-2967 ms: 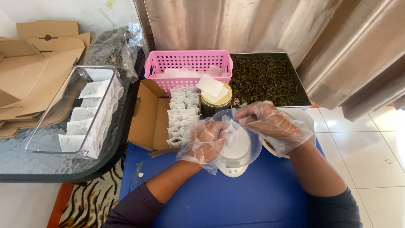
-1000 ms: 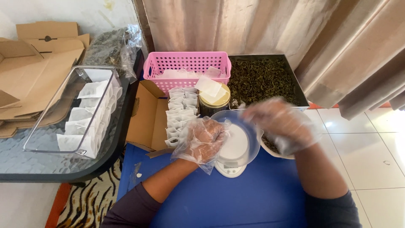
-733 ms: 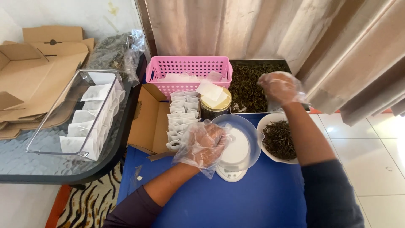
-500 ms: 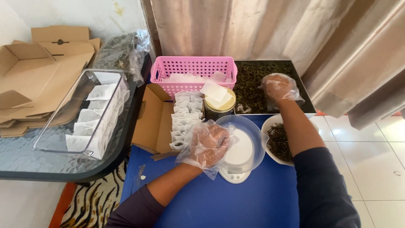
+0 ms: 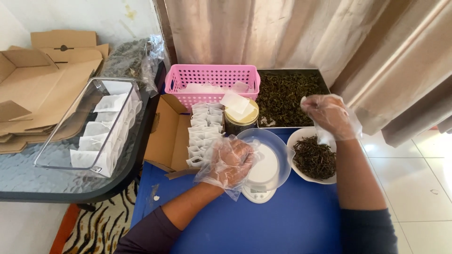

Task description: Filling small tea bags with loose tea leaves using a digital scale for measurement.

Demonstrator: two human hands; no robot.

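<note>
My left hand (image 5: 228,159), in a loose clear glove, is curled at the left rim of a clear bowl (image 5: 278,146) and grips a small white tea bag. The bowl sits on a white kitchen scale (image 5: 257,191). My gloved right hand (image 5: 330,115) hovers with bunched fingers above the far rim of a white bowl (image 5: 301,175) of dark tea leaves. It is just in front of a metal tray (image 5: 287,91) of loose leaves. Whatever the right fingers pinch is hidden.
An open cardboard box (image 5: 168,136) holds rows of filled tea bags (image 5: 203,129). Behind are a gold-lidded jar (image 5: 241,118) and a pink basket (image 5: 212,77). Left, a glass table carries a clear bin (image 5: 94,127), flat cartons (image 5: 42,80) and a bagged leaf pile (image 5: 132,54). Everything rests on a blue table (image 5: 263,221).
My right hand left the scale bowl, reached into the leaf tray, then lifted back toward the white bowl. My left hand stayed at the clear bowl's rim.
</note>
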